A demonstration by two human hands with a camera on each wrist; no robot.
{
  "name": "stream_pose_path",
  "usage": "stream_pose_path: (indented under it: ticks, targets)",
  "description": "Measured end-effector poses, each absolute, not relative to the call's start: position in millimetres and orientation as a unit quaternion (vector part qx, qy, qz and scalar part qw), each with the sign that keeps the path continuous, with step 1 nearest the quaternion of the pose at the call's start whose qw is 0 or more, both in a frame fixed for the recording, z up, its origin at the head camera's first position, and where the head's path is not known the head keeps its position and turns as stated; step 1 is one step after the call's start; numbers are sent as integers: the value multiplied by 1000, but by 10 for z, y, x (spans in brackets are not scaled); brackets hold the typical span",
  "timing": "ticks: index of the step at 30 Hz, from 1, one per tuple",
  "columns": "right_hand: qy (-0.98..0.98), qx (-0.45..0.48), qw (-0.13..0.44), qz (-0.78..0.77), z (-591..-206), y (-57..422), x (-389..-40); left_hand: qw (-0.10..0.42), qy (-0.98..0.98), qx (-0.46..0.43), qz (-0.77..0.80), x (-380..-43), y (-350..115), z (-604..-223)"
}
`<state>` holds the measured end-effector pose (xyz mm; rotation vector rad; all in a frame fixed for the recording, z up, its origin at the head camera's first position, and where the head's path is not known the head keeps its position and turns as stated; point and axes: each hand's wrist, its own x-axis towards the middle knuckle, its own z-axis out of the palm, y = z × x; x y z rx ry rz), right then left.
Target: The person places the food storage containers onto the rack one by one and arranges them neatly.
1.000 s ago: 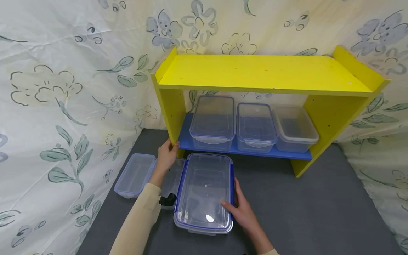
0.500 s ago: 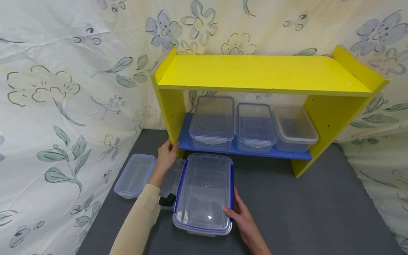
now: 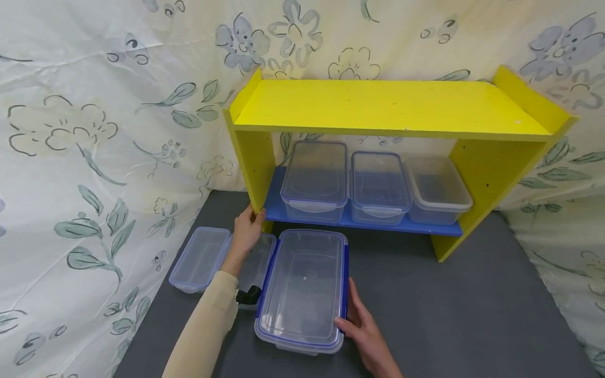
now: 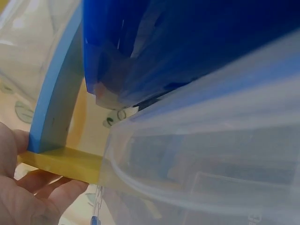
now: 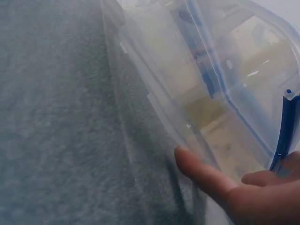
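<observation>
Your left hand [image 3: 248,229] grips the yellow shelf [image 3: 392,105] ahead of it; your right hand [image 3: 367,332] holds the large lidded container [image 3: 302,296] just to its left.

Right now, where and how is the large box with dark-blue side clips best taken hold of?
I'd probably take the large box by its long right edge, coming from the right, thumb on top, as the right grip does: no container stands there, while a clear container and the left sleeve crowd its left.
</observation>
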<state>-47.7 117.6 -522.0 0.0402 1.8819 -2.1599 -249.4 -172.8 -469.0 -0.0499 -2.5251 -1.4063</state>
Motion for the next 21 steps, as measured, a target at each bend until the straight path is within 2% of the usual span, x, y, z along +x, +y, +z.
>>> stream_pose_path:
  ticks: [10, 17, 21]
  targets:
    - [639, 24, 110, -761, -5251, 1215, -394, 135, -865, -22, -482, -2501, -1697, -4678]
    - [641, 74, 113, -756, -5225, 1317, -336, 138, -867, -22, -478, -2502, -1709, -4691]
    - [634, 59, 112, -763, -5222, 1395, -307, 140, -868, -20, -476, -2495, -1716, -4694]
